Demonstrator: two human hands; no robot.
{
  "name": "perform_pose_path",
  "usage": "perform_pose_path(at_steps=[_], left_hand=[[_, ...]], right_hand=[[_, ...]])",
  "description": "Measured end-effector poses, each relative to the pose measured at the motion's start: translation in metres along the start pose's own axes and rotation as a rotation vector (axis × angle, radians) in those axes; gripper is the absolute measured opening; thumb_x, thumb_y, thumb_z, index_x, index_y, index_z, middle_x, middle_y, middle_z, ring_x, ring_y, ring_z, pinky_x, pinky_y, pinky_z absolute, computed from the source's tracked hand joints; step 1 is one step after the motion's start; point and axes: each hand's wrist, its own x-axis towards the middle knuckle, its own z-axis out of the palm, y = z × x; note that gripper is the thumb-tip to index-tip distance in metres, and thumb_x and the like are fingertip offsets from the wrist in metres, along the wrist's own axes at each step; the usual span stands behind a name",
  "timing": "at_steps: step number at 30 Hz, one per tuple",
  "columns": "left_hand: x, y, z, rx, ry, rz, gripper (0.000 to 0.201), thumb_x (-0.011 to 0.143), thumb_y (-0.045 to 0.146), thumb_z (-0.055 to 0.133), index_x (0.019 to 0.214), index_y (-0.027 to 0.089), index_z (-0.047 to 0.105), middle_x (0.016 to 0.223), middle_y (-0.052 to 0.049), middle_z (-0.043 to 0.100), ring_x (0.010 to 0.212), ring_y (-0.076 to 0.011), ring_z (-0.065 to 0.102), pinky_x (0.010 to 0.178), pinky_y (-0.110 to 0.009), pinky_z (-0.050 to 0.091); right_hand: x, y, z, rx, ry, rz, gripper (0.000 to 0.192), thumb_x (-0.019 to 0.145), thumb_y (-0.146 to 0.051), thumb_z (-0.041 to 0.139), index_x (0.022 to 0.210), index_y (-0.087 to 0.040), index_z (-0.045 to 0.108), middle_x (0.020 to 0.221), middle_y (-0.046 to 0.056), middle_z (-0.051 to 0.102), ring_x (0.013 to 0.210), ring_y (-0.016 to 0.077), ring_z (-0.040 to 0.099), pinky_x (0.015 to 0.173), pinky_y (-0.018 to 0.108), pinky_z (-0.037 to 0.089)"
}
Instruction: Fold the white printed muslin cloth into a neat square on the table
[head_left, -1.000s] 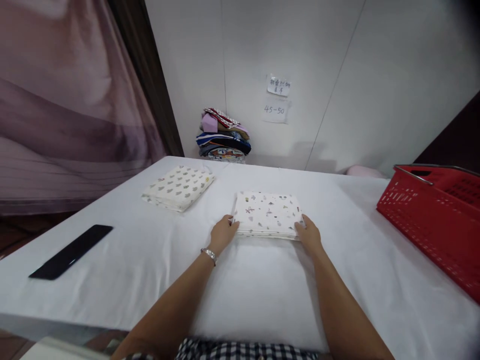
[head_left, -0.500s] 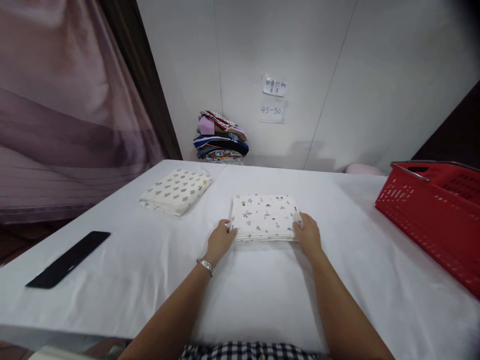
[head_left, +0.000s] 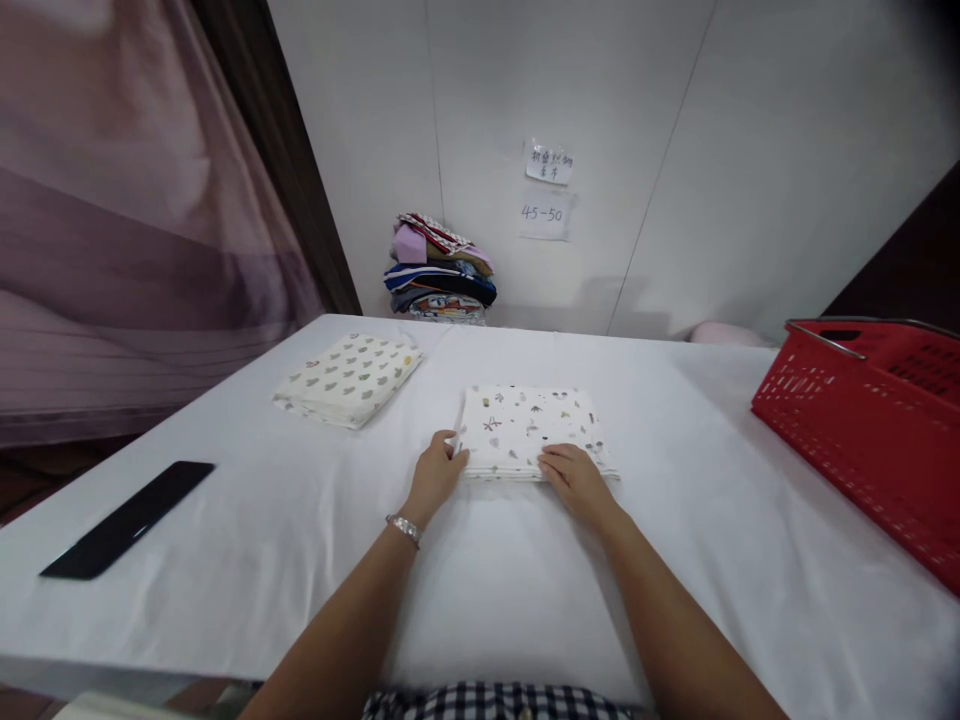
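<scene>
A white cloth (head_left: 517,425) with small scattered prints lies folded into a neat rectangle in front of me. At its left edge rests my left hand (head_left: 435,478), thumb and fingers apart, with the thumb touching the near corner. My right hand (head_left: 581,485) lies on top of the cloth's near edge, right of the middle, its fingers stretched out flat. The folded layers show along the near side. Farther left sits a second folded cloth (head_left: 349,380), cream with rows of grey-green motifs, apart from both hands.
The white-covered table (head_left: 300,540) spreads under everything. A dark flat phone-like slab (head_left: 131,520) lies at the left. On the right stands a red perforated basket (head_left: 862,440) with a metal handle. Beyond the far edge is a stack of folded fabrics (head_left: 442,275) against the wall.
My right hand has let go of the cloth's right edge and moved left onto its near edge, fingers flattened. The left hand stays at the left edge, its grip loosened.
</scene>
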Motion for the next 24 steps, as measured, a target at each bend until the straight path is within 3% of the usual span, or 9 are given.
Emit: perform_pose_path(at_steps=[5,13,24], left_hand=[[0.010,-0.011,-0.003,0.010,0.039,-0.026,0.035,0.075,0.035,0.052,0.106,0.020,0.051,0.066,0.003,0.056,0.062,-0.0145,0.056,0.061,-0.025,0.040],[0.011,-0.017,-0.003,-0.062,0.033,-0.073,0.039,0.073,0.042,0.056,0.105,0.020,0.054,0.078,0.000,0.061,0.071,-0.0156,0.058,0.068,-0.027,0.044],[0.003,-0.011,-0.004,-0.077,0.016,-0.093,0.048,0.076,0.044,0.056,0.117,0.019,0.050,0.109,-0.007,0.061,0.084,-0.0170,0.061,0.076,-0.029,0.046]], right_hand=[[-0.001,-0.003,-0.004,0.058,-0.042,-0.008,0.024,0.090,-0.028,0.045,0.097,-0.025,0.067,0.105,0.005,0.066,0.099,0.0194,0.057,0.086,0.035,0.044],[-0.001,0.004,-0.021,-0.028,-0.049,0.228,0.035,0.091,-0.032,0.038,0.063,-0.020,0.055,0.066,0.001,0.058,0.068,0.0158,0.051,0.065,0.027,0.038],[-0.002,0.006,-0.019,-0.004,-0.006,0.231,0.027,0.090,-0.029,0.040,0.074,-0.021,0.061,0.076,0.002,0.063,0.076,0.0178,0.053,0.070,0.028,0.039]])
